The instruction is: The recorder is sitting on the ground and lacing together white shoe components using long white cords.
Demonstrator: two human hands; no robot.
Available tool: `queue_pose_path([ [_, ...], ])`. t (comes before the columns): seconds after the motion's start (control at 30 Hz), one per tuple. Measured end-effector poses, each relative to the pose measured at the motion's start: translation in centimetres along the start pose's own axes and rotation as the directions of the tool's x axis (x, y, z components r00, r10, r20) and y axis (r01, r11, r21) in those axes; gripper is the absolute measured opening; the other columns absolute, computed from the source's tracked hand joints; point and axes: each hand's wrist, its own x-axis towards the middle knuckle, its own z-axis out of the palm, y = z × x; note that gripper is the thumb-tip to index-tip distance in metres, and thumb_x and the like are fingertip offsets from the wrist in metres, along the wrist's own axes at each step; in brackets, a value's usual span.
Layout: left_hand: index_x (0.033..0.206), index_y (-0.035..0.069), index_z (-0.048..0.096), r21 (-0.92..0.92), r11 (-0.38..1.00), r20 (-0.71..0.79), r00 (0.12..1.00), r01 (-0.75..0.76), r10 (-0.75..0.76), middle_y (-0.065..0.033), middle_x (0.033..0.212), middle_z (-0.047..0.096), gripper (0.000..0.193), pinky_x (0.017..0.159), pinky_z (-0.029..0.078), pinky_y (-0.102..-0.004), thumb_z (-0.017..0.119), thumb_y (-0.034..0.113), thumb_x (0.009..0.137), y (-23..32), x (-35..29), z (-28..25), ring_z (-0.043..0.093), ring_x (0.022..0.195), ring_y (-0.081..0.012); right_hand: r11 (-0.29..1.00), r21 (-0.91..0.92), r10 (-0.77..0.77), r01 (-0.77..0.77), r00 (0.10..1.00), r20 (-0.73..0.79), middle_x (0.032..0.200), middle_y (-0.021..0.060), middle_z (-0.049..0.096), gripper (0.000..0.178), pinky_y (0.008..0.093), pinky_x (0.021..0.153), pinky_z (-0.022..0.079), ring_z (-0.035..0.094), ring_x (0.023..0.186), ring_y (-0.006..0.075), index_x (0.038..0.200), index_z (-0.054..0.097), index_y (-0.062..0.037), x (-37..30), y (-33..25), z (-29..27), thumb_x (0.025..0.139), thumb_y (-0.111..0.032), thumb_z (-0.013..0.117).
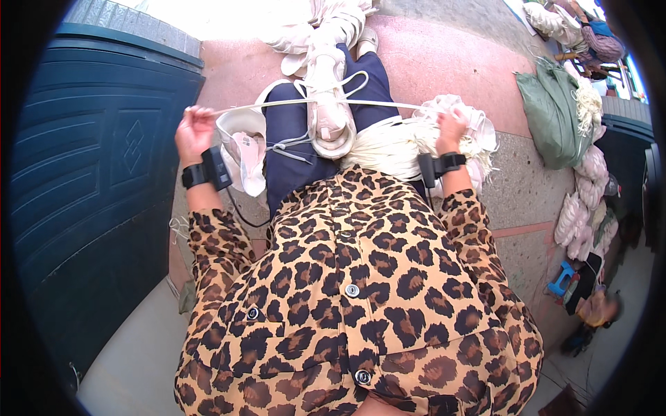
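A pale shoe rests between my knees, its heel toward me. From its lacing a white shoelace is drawn out taut to both sides. My left hand is closed, pinching the lace's left end near the dark blue door. On the other side my right hand is closed around the right end, above a bundle of cream laces lying over my right thigh. A loop of lace stands up by the shoe's tongue. Another white shoe piece with a pink lining lies beside my left leg.
A blue panelled door runs along my left. Ahead lies a pile of white shoes. To the right are a green sack, bundled pale shoes and a blue plastic item. Another person sits at the far right.
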Motion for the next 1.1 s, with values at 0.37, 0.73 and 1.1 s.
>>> queue_pose_path([
  [0.37, 0.087, 0.005, 0.045, 0.614, 0.782, -0.274, 0.902, -0.103, 0.334, -0.0030, 0.064, 0.040, 0.006, 0.045, 0.030, -0.0238, 0.044, 0.010, 0.091, 13.8, -2.2, 1.8, 0.035, 0.052, -0.0099, 0.916, 0.353, 0.208, -0.190, 0.978, -0.013, 0.092, 0.0123, 0.057, 0.023, 0.0318, 0.072, 0.052, 0.058, 0.083, 0.0213, 0.100, 0.047, 0.0029, 7.0, -1.7, -10.0, 0.078, 0.003, 0.055],
  [0.73, 0.076, 0.002, 0.062, 0.984, 0.057, -0.170, 0.985, 0.170, -0.011, 0.0043, 0.062, 0.053, 0.018, 0.047, 0.035, -0.0179, 0.070, 0.018, 0.071, -15.4, 0.2, 9.6, 0.044, 0.053, -0.0030, 0.969, 0.061, 0.100, -0.240, 0.605, 0.790, 0.059, -0.0008, 0.045, 0.021, 0.0285, 0.057, 0.047, 0.046, 0.052, 0.0102, 0.104, 0.052, -0.0020, -5.9, -8.4, 8.3, 0.085, -0.010, 0.048],
  [1.1, 0.076, 0.000, 0.061, 0.826, -0.560, 0.139, 0.987, -0.067, 0.087, -0.0223, 0.075, 0.060, 0.022, 0.067, 0.048, -0.0438, 0.050, 0.019, 0.075, -18.1, 0.5, 9.6, 0.060, 0.073, -0.0362, 0.690, -0.417, 0.136, 0.591, 0.460, 0.877, 0.067, 0.0214, 0.059, 0.035, 0.0377, 0.065, 0.043, 0.058, 0.065, 0.0331, 0.070, 0.061, 0.0034, -9.0, -4.7, 11.4, 0.076, -0.030, 0.055],
])
